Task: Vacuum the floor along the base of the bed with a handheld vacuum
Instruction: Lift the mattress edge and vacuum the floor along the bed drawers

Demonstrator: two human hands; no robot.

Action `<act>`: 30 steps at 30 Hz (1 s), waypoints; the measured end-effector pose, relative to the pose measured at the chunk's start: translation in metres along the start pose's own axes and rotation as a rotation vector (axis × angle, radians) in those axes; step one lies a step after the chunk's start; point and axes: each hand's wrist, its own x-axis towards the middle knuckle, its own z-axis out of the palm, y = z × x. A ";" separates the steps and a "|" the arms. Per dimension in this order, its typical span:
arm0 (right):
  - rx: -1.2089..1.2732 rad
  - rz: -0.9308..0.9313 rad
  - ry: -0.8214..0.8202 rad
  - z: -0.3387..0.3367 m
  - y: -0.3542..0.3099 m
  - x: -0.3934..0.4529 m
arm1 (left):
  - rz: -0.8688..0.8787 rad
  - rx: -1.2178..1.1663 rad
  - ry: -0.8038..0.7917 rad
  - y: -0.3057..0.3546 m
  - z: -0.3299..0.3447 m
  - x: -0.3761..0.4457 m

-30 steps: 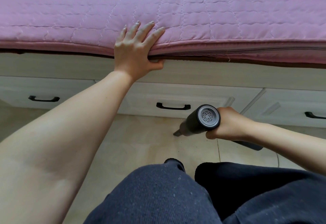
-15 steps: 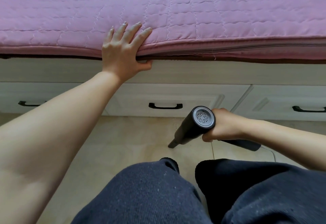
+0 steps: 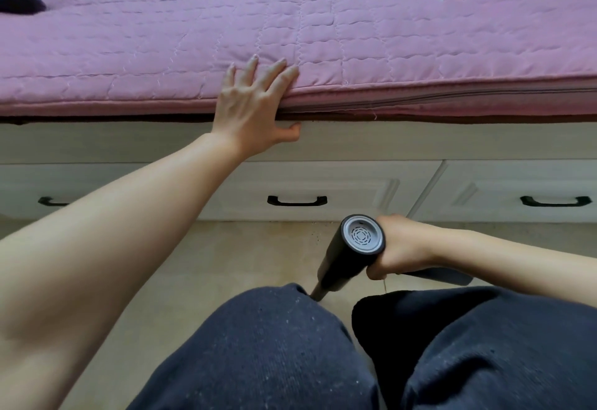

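Right hand (image 3: 402, 248) clamps vacuum (image 3: 347, 257) over tile floor (image 3: 210, 264); left hand (image 3: 250, 112) flat on bed (image 3: 355, 38).

The left hand (image 3: 250, 109) rests with straight fingers spread on the edge of the pink quilted mattress (image 3: 355, 38), thumb under its rim against the white bed frame (image 3: 420, 141). Below the mattress, three drawer fronts carry black handles (image 3: 297, 201). The right hand (image 3: 399, 248) grips a black handheld vacuum (image 3: 350, 253), nozzle angled down at the beige tiled floor (image 3: 226, 264) just beside the dark-trousered knees (image 3: 274, 345).
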 end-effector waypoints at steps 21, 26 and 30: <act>0.137 0.007 -0.005 -0.024 0.035 0.030 | 0.052 0.091 0.325 0.029 0.033 0.016; 0.163 -0.004 0.083 -0.034 0.047 0.042 | 0.048 0.087 0.411 0.030 0.040 0.016; 0.150 0.008 0.130 -0.031 0.053 0.037 | 0.052 0.077 0.448 0.030 0.041 0.017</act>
